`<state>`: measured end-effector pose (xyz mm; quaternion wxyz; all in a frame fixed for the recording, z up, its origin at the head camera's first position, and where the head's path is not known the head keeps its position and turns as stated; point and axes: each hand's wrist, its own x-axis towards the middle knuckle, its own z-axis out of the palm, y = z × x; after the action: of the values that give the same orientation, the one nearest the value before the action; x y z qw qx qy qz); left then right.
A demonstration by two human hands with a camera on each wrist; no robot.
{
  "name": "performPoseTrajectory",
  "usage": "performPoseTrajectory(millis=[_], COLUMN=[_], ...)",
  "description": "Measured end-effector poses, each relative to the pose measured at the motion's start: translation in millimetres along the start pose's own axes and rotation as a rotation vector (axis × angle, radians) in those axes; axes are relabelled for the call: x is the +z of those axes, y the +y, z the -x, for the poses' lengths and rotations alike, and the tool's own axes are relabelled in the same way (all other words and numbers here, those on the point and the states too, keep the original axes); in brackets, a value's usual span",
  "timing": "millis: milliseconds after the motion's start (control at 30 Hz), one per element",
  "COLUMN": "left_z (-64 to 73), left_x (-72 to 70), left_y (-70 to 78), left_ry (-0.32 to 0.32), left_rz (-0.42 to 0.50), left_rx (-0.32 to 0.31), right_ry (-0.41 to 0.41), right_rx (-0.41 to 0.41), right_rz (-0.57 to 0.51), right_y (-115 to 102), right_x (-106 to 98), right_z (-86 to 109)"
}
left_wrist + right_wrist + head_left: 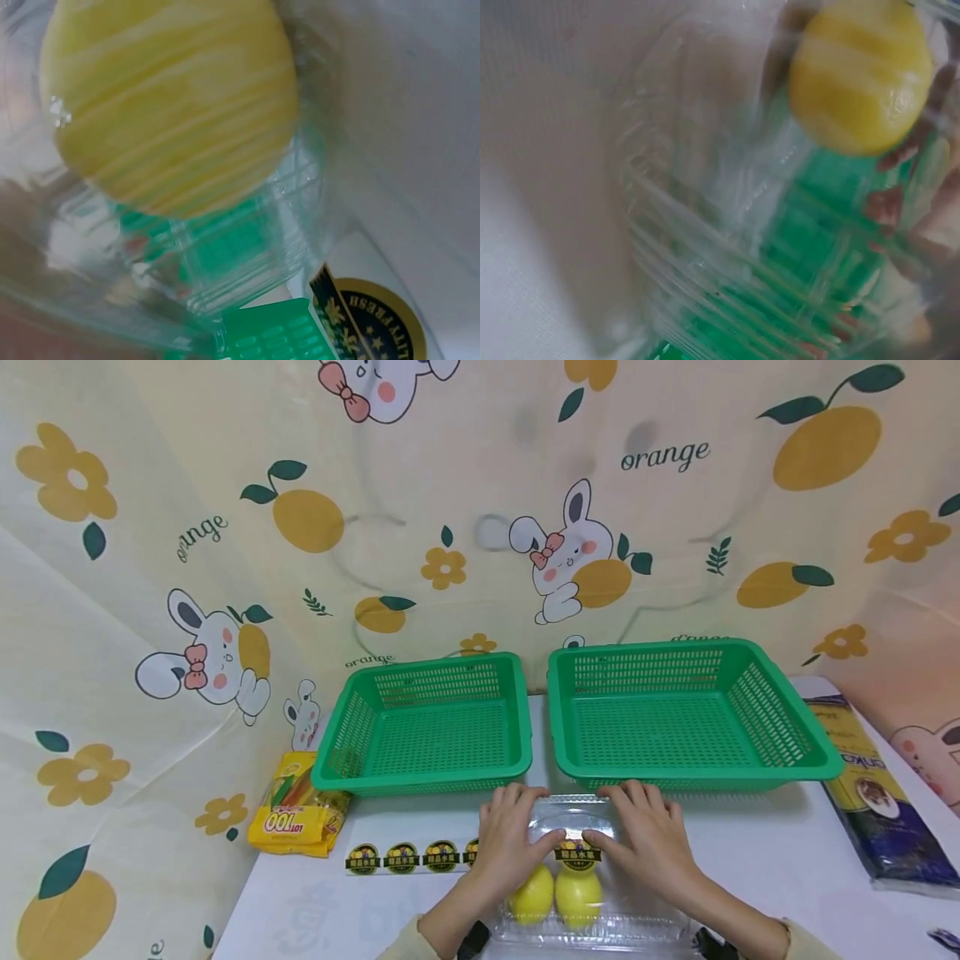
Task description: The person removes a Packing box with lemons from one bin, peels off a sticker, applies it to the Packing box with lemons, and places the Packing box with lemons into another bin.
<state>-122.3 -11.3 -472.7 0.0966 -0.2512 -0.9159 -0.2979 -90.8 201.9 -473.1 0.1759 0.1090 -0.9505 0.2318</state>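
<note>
A clear plastic clamshell box [637, 927] lies on the table in front of me, its lid down over two smooth yellow lemon-like fruits [579, 897]. On the lid sits a black-and-gold oval sticker [577, 855]. My left hand [512, 839] rests on the box's left part, its thumb at the sticker's left edge. From the other side my right hand [651, 835] lies on the lid, thumb at the sticker's right edge. Fingertips of both hands reach the box's far edge. Through the plastic, one fruit [172, 105] fills much of the left wrist view; another [861, 79] shows in the right wrist view.
Two green mesh baskets [442, 781] [697, 772] stand behind the box. A strip of matching stickers [401, 858] lies left of my left hand. A yellow packet [292, 810] sits at far left, a blue-and-gold packet [877, 802] at right. Behind hangs a printed cloth [450, 468].
</note>
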Motion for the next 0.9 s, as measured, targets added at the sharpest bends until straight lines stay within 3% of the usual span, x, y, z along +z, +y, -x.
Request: performPoseTrajectory(millis=[200,400,500,600,733,900], left_z=[0.2,0.7,0.8,2.7,9.8,24.8], left_x=[-1.4,-6.2,-8.9,-13.0,-19.3,-25.6], left_y=[-0.2,-0.8,-2.8,-7.1,-14.9,-26.2], left_ry=[-0.032,-0.139,-0.19,-0.224,-0.25,-0.239], left_rz=[-0.033,-0.137,-0.134,-0.021,0.239,0.405], left_rx=[0.0,0.014,0.012,-0.024,-0.126,-0.214], right_ry=[-0.012,-0.06,-0.084,-0.116,-0.15,-0.188], right_rx=[-0.025,-0.068,-0.081,-0.099,-0.101,-0.009], right_rz=[-0.045,-0.017,-0.015,-0.058,-0.187,-0.341], right_y=[2.7,6.7,7.9,9.5,15.3,26.7], right_x=[-3.4,-7.3,-10.1,-13.6,-18.6,-28.7], right_z=[1.8,3.2,3.0,2.4,3.1,11.4])
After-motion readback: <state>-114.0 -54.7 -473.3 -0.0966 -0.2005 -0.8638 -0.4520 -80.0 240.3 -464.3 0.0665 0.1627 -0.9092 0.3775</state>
